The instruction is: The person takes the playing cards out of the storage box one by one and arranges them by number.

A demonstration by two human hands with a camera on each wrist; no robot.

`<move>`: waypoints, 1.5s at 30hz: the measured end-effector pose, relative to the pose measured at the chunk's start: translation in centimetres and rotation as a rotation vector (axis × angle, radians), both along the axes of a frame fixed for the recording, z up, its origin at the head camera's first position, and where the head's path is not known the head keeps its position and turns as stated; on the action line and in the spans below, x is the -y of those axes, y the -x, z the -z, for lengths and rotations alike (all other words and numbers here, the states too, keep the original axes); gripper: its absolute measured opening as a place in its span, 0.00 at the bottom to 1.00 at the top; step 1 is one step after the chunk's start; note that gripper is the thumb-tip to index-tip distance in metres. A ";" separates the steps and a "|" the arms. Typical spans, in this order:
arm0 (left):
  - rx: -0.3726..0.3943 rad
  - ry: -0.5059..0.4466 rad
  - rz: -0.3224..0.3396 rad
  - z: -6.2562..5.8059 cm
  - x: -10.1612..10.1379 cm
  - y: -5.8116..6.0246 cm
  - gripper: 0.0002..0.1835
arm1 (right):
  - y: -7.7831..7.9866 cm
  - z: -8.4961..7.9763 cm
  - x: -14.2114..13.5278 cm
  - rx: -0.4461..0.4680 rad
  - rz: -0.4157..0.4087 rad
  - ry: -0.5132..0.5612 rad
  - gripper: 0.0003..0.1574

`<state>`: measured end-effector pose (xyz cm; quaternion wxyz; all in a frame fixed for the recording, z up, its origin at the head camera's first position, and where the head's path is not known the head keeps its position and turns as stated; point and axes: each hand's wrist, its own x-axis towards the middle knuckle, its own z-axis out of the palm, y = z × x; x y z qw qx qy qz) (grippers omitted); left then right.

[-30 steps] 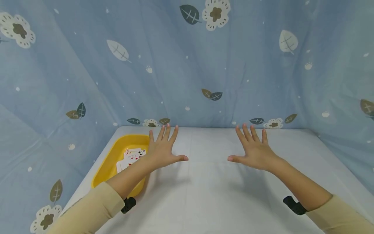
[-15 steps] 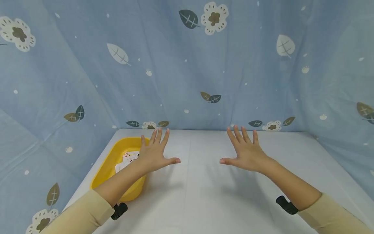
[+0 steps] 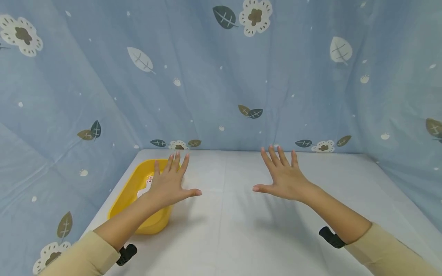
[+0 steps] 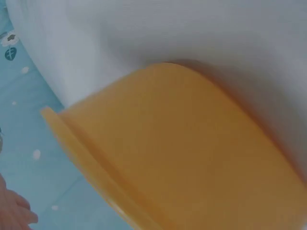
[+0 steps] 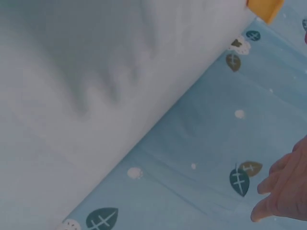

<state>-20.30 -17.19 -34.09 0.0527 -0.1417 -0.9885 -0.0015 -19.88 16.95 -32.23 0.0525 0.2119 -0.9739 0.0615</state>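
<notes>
My left hand (image 3: 167, 186) hovers with spread fingers over the right part of a yellow tray (image 3: 124, 197), holding nothing. Inside the tray lie white playing cards (image 3: 144, 188), mostly covered from sight by that hand; a red 5 shows on one. In the left wrist view the tray's outer wall (image 4: 177, 143) fills much of the picture, and part of the left hand (image 4: 14, 211) shows at the lower left edge. My right hand (image 3: 286, 180) is held above the white table with fingers apart and nothing in it. The right wrist view catches this hand (image 5: 285, 187) at its right edge.
A white cloth-covered table (image 3: 221, 237) spreads beneath both hands. Blue curtain (image 3: 207, 76) with leaf and flower prints stands along the back and both sides. A black strap device (image 3: 127, 253) sits on the left forearm, another black device (image 3: 331, 237) on the right.
Both hands have drifted left, fingers still spread. The left hand now covers more of the tray and its cards. The tray has stayed in place.
</notes>
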 end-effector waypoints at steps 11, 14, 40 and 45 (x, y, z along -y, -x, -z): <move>-0.043 -0.012 -0.017 0.8 3.1 -1.4 0.61 | 0.0 0.2 1.9 -0.002 -0.046 0.005 0.68; -0.048 -0.021 -0.017 1.0 3.7 -1.5 0.61 | 0.1 0.3 2.4 0.003 -0.059 0.008 0.67; -0.015 -0.090 -0.057 1.0 9.5 -3.3 0.64 | -0.6 0.2 9.1 -0.020 -0.187 0.038 0.68; -0.046 -0.140 0.027 1.6 10.6 -3.8 0.65 | -1.0 0.5 10.6 -0.043 -0.212 0.019 0.68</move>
